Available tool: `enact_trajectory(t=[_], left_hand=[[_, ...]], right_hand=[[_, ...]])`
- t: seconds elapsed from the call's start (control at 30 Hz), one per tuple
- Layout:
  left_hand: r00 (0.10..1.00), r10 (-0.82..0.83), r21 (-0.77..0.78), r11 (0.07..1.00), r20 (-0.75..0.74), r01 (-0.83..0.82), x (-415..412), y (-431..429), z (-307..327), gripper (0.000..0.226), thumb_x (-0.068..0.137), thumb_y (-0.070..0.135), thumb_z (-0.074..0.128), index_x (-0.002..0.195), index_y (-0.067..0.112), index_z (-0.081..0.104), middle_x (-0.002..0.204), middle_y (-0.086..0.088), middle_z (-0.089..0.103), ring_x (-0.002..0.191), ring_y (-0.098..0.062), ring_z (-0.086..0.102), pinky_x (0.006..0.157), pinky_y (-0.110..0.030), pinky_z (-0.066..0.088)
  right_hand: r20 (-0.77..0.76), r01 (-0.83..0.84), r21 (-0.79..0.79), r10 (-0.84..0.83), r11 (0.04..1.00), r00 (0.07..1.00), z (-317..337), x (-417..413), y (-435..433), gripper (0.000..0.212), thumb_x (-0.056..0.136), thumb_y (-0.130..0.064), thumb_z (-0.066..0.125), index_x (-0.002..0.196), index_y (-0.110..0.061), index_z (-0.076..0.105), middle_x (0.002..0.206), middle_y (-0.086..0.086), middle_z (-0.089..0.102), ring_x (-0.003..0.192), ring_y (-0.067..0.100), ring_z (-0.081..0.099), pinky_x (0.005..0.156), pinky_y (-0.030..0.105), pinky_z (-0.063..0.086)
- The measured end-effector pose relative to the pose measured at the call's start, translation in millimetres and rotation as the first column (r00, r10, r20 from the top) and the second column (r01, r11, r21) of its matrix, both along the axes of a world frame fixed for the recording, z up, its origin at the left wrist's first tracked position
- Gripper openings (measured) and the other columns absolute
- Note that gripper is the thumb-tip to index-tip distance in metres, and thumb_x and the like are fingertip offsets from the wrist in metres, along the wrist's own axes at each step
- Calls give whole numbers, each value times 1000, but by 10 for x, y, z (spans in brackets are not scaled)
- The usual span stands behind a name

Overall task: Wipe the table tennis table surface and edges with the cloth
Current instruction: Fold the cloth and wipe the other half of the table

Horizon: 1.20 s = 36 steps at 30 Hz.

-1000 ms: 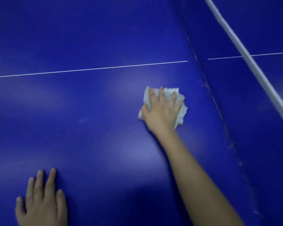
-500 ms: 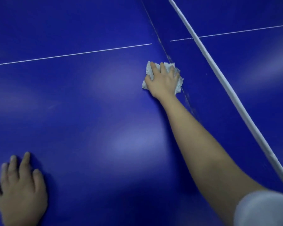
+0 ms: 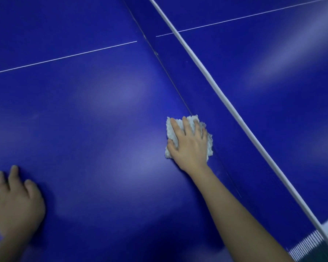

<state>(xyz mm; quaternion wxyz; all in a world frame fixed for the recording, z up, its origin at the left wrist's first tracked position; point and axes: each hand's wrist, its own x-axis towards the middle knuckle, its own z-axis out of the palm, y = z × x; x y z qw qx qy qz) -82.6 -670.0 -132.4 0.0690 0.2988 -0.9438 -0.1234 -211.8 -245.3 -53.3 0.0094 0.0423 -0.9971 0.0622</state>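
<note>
Table tennis table [image 3: 83,129]: glossy blue top, thin white lines. Net [image 3: 225,98]: white top band, diagonal. Right arm outstretched; right hand [image 3: 189,142] flat, fingers spread, pressing the cloth [image 3: 171,136] at the net's base. Left hand [image 3: 15,203] flat on the table, fingers slightly parted, blurred. Cloth white, fuzzy, frayed-edged.

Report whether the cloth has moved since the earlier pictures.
Yes. Under the right hand, the cloth crossed to the seam, then slid along it toward the person, away from the white centre line.

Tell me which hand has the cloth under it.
The right hand, pressing the white cloth beside the net; the left hand rests on bare table.
</note>
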Motion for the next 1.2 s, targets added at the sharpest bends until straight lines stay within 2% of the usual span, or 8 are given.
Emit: enact_trajectory(t=[0.13, 0.27, 0.57, 0.73, 0.83, 0.93, 1.03, 1.2], left_hand=[[994, 21, 67, 998, -111, -14, -52, 375, 318, 50, 90, 40, 19, 135, 20, 30, 142, -19, 38, 129, -42, 36, 110, -56, 25], [999, -25, 123, 992, -36, 29, -9, 517, 476, 63, 89, 40, 21, 145, 12, 23, 151, -24, 24, 138, -43, 23, 112, -59, 17], [897, -443, 111, 892, 11, 439, 998, 1398, 922, 55, 89, 21, 32, 141, 2, 38, 149, -22, 32, 140, -36, 27, 109, -58, 17], [786, -618, 141, 780, 22, 610, 1520, 1693, 1002, 54, 91, 25, 29, 138, 3, 43, 147, -18, 37, 138, -33, 31, 108, -55, 23], [731, -683, 147, 724, 9, 674, 1719, 1785, 1039, 64, 91, 37, 15, 140, 6, 42, 148, -15, 37, 139, -29, 30, 109, -52, 24], [700, -714, 161, 690, -14, 706, 1837, 1826, 1077, 69, 89, 40, 9, 142, 8, 39, 150, -13, 34, 141, -26, 28, 111, -50, 22], [680, -732, 171, 667, -28, 725, 1890, 1847, 1117, 69, 89, 41, 8, 142, 10, 38, 150, -12, 33, 141, -26, 27, 112, -49, 21], [645, -763, 180, 631, -30, 755, 1892, 1920, 1158, 64, 91, 38, 11, 142, 11, 38, 150, -11, 33, 140, -26, 28, 112, -48, 22]], right_hand=[[20, 46, 16, -46, 999, 999, 8, 591, 232, 58, 82, -41, 42, 139, -33, 37, 144, 4, 40, 134, 36, 31, 109, 52, 21], [64, 107, 42, -110, 993, 992, 51, 1164, 413, 59, 83, -40, 44, 141, -33, 35, 146, 4, 38, 135, 35, 29, 108, 52, 22], [189, 247, 44, -250, 968, 949, 83, 2258, 632, 64, 85, -45, 27, 148, -35, 22, 156, 1, 23, 142, 34, 14, 113, 51, 11], [177, 315, 2, -310, 949, 934, 108, 2848, 730, 57, 92, -31, 40, 147, -32, 26, 155, 4, 25, 143, 33, 13, 115, 49, 8], [147, 342, -74, -329, 937, 933, 127, 3251, 846, 55, 91, -20, 36, 146, -26, 31, 152, 9, 29, 140, 32, 22, 116, 42, 14], [310, 394, -239, -315, 887, 897, 107, 3776, 1029, 69, 87, 2, 45, 149, -22, 24, 154, 7, 24, 135, 27, 34, 109, 34, 32], [480, 411, -75, -329, 908, 813, 100, 4289, 1221, 69, 89, 5, 40, 149, -23, 20, 153, 5, 24, 127, 23, 43, 102, 25, 33], [337, 510, -97, -454, 855, 825, 236, 4489, 1317, 62, 90, -1, 45, 147, -17, 27, 152, 11, 25, 120, 31, 48, 96, 35, 43]])
